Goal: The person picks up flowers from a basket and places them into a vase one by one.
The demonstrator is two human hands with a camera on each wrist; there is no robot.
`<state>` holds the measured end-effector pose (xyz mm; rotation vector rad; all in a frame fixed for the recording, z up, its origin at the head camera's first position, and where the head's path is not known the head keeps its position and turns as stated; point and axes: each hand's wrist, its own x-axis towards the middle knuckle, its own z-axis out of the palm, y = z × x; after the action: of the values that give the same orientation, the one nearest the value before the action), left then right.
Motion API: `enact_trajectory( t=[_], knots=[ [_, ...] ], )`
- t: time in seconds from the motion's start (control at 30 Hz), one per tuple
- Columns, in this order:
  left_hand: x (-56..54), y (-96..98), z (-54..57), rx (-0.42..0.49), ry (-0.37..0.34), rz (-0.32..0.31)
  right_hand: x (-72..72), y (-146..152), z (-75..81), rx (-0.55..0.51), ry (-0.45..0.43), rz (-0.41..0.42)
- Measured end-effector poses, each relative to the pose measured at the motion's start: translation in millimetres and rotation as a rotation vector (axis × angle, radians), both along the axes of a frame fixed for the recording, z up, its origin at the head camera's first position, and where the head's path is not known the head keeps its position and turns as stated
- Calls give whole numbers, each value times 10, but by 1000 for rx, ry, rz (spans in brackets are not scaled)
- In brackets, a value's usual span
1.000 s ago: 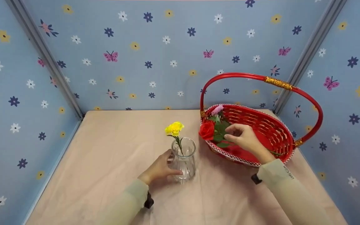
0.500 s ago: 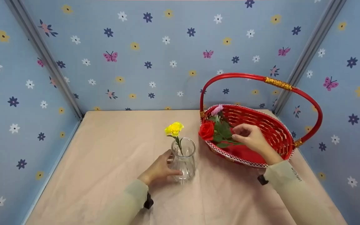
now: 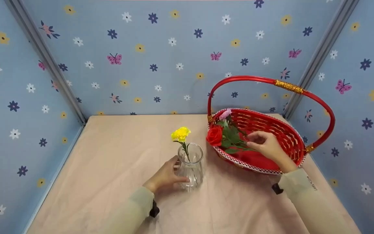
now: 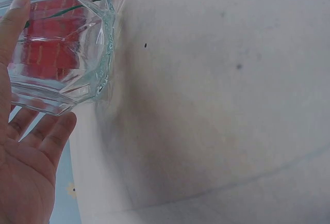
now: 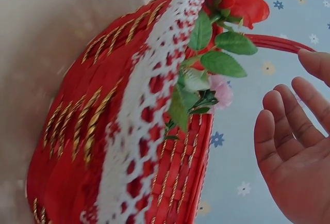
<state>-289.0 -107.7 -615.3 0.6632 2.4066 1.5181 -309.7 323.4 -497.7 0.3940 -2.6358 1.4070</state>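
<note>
My left hand (image 3: 165, 176) grips a clear glass vase (image 3: 198, 170) from the left, thumb in front and fingers behind. A yellow carnation (image 3: 181, 134) stands in the vase, its head leaning left above the mouth. My right hand (image 3: 267, 147) hovers over the red basket (image 3: 255, 168), near the stems of the flowers in it. In the right wrist view its fingers (image 5: 278, 115) are loosely bent with nothing between them. A red rose (image 3: 215, 135) with green leaves (image 3: 230, 135) lies over the basket's left rim. Behind it is a pink-purple flower (image 3: 225, 114).
The basket's tall red handle (image 3: 248, 78), wrapped in gold at the top, arches over it. A pale cloth (image 3: 125, 146) covers the table. Blue flower-patterned walls (image 3: 174, 81) stand at the back and both sides.
My right hand has drawn back to the right, away from the rose and along the stems over the basket. The left hand and the vase have stayed still.
</note>
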Motion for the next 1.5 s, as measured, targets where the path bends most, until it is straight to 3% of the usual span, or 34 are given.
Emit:
enact_trajectory(
  t=[0.37,0.87,1.5],
  knots=[
    [-2,-15,-18,0,6,-6,-17,171,-182,3,-42,1],
    [-1,-11,-15,-6,9,-2,-131,406,-374,144,-100,-34],
    [-18,-14,-12,17,19,-27,-240,589,-421,199,-270,94]
  ],
)
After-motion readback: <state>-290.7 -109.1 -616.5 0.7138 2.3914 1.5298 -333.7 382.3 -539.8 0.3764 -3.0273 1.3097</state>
